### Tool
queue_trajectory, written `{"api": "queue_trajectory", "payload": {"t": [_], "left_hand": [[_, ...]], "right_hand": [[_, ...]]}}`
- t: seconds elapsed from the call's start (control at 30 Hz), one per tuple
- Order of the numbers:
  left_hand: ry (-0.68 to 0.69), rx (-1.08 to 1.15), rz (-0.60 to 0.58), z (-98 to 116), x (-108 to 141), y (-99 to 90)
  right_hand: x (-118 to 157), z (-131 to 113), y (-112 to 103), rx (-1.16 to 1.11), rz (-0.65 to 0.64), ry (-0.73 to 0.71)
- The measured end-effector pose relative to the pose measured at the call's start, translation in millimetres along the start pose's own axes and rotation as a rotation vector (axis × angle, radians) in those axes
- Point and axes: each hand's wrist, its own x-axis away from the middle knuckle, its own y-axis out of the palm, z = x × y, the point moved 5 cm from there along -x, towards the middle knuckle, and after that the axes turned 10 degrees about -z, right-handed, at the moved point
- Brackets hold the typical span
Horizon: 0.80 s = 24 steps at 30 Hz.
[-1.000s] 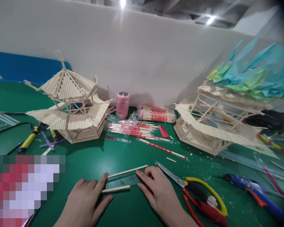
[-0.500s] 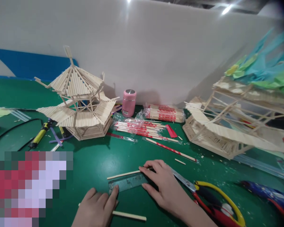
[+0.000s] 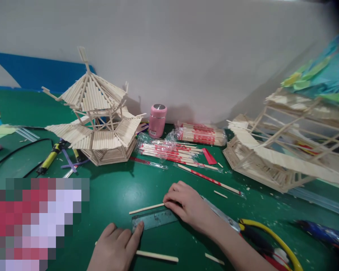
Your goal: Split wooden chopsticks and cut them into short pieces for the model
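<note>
My right hand pinches a thin wooden stick between thumb and fingers, just above a clear ruler lying on the table. The stick's free end points left, along the ruler's far edge. My left hand presses its index fingertip on the ruler's left end. Its other fingers are curled over a thicker chopstick, which sticks out on both sides of the hand. Scissor-like cutters with yellow and red handles lie partly under my right forearm. A short stick piece rests by that forearm.
Stick-built pavilions, one at left and one at right, flank the work area. Wrapped chopsticks, a full bundle and a pink flask stand behind. A yellow-black tool with a cable lies left; a blue tool right.
My right hand's fingers have drawn together into a pinch on the thin stick, and the thumb has left the ruler. The left hand keeps its place on the ruler. The view has shifted slightly.
</note>
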Motion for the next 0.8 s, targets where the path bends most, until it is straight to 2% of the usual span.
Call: {"api": "queue_trajectory", "payload": {"t": [0.2,0.5,0.63,0.8], "left_hand": [[0.008,0.02,-0.077,-3.0,7.1,5.8],[0.101,0.065,-0.128,-1.1,16.3,4.8],[0.075,0.102,-0.12,-1.0,17.7,6.0],[-0.02,0.12,-0.091,-1.1,16.7,5.8]], "right_hand": [[1.2,-1.8,-5.0,0.04,-0.055,-0.048],[19.1,-6.5,13.7,0.006,0.0,-0.034],[21.1,-8.7,15.1,0.027,0.011,-0.035],[18.8,-10.4,13.2,0.055,0.029,-0.051]]}}
